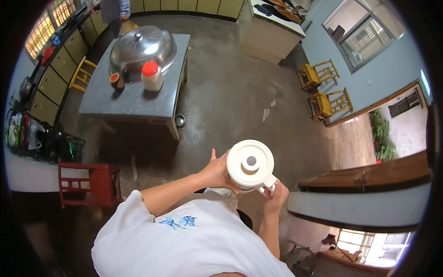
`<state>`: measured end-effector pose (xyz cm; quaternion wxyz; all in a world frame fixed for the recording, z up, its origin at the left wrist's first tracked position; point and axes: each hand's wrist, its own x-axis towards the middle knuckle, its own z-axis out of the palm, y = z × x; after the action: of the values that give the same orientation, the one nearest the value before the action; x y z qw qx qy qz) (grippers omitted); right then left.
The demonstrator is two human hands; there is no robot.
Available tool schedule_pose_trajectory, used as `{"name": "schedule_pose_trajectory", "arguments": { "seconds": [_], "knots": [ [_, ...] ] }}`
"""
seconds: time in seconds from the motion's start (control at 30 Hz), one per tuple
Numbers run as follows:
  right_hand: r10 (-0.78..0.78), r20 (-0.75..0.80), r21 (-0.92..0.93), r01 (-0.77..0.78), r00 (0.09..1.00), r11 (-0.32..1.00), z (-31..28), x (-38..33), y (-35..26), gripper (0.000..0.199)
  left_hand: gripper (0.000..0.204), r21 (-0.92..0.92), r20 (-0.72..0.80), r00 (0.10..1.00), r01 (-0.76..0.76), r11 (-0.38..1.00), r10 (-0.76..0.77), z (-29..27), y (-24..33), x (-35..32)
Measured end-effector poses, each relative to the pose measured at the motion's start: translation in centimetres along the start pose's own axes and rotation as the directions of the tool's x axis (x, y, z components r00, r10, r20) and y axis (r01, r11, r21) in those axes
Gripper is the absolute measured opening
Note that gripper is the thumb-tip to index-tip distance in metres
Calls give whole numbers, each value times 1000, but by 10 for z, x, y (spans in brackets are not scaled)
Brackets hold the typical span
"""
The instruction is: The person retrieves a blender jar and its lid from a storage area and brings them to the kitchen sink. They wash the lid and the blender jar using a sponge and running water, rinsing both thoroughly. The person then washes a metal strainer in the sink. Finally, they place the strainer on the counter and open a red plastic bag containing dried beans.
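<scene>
In front of my body I hold a white lidded jug, seen from above, with a round grey spot at the middle of its lid. My left hand is pressed against the jug's left side; one finger sticks out away from it and the rest go partly out of sight behind the body. On the other side, my right hand is closed around the jug's handle. The underside of the jug is hidden.
A grey table stands ahead left, bearing a domed metal cover, a red-lidded jar and a small dark jar. A red chair is at left, yellow chairs by the right wall. Another person stands beyond the table.
</scene>
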<state>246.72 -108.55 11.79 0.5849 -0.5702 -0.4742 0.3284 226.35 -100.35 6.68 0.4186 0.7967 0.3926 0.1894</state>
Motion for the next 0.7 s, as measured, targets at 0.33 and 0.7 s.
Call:
{"name": "schedule_pose_trajectory", "arguments": {
  "seconds": [0.33, 0.7],
  "knots": [
    [-17, 311, -26, 26, 950, 999, 32, 346, 80, 39, 124, -30, -150, 969, 196, 980, -198, -86, -80, 276],
    [-85, 717, 60, 61, 692, 996, 195, 709, 129, 35, 117, -406, -574, 733, 133, 904, -365, -256, -175, 497]
  ]
}}
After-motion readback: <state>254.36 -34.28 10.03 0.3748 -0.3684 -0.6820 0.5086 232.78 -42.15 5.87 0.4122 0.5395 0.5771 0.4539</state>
